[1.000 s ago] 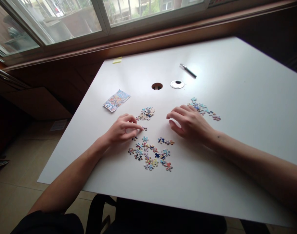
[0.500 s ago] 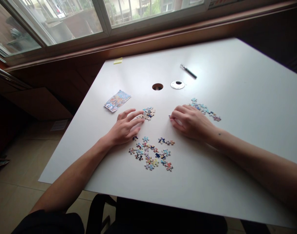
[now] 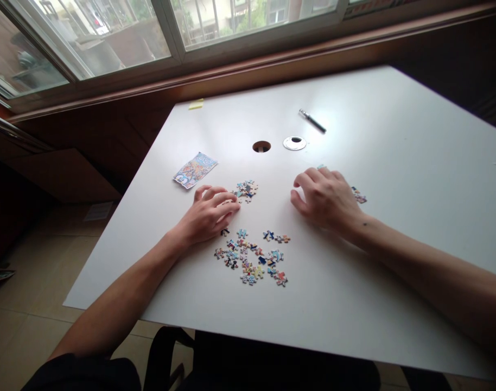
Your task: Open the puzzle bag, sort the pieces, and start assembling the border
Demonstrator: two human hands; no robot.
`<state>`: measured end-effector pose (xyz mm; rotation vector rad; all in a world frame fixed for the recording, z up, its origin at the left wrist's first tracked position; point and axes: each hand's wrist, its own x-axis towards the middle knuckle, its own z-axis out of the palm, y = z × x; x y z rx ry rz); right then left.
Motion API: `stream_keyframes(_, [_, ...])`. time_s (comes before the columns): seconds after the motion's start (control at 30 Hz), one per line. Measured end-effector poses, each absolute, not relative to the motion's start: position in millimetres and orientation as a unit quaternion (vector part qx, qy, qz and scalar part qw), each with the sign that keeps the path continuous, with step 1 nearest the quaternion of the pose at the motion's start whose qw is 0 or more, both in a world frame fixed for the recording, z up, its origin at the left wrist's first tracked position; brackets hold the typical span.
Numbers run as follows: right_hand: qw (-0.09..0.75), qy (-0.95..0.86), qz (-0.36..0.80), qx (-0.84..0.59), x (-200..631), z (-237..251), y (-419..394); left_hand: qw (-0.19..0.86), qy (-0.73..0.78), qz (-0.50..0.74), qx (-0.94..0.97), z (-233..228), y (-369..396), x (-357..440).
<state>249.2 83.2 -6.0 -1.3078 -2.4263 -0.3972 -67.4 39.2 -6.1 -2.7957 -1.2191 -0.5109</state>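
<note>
The table (image 3: 394,179) has a smooth white top with a soft sheen that mirrors the window light. On it, the jigsaw pieces (image 3: 252,258) look like matt printed card. Beyond them, the leaflet (image 3: 195,169) is glossy printed paper, the ring (image 3: 294,143) shiny metal and the pen (image 3: 312,120) dark glossy plastic.

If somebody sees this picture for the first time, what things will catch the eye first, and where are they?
First come the two bare hands on the white table: the left hand touches a small cluster of puzzle pieces, and the right hand covers part of another group. Loose colourful pieces lie scattered nearer the person, between the arms. Farther off lie a pen and a colourful packet.
</note>
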Motion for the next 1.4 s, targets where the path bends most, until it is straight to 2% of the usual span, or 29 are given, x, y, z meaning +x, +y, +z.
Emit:
stream_keyframes(0.63, [0.181,-0.892,-0.119,-0.397,241,-4,75,0.055,-0.427,-0.268,-0.862,-9,42,-58])
stream_keyframes(0.8, [0.175,-0.896,-0.119,-0.391,241,-4,75,0.013,-0.441,-0.285,-0.851,-9,41,-57])
stream_keyframes(0.93, [0.183,-0.898,-0.110,-0.386,240,-5,75,-0.112,-0.468,-0.353,-0.802,-8,39,-52])
stream_keyframes(1.0, [0.182,-0.899,-0.107,-0.384,240,-5,75,-0.136,-0.466,-0.350,-0.801,-8,39,-50])
stream_keyframes(1.2, [0.181,-0.900,-0.110,-0.381,241,-5,75,-0.060,-0.459,-0.344,-0.817,-6,39,-58])
stream_keyframes(1.4, [0.203,-0.905,-0.079,-0.364,242,-5,75,-0.054,-0.401,-0.214,-0.889,-7,36,-61])
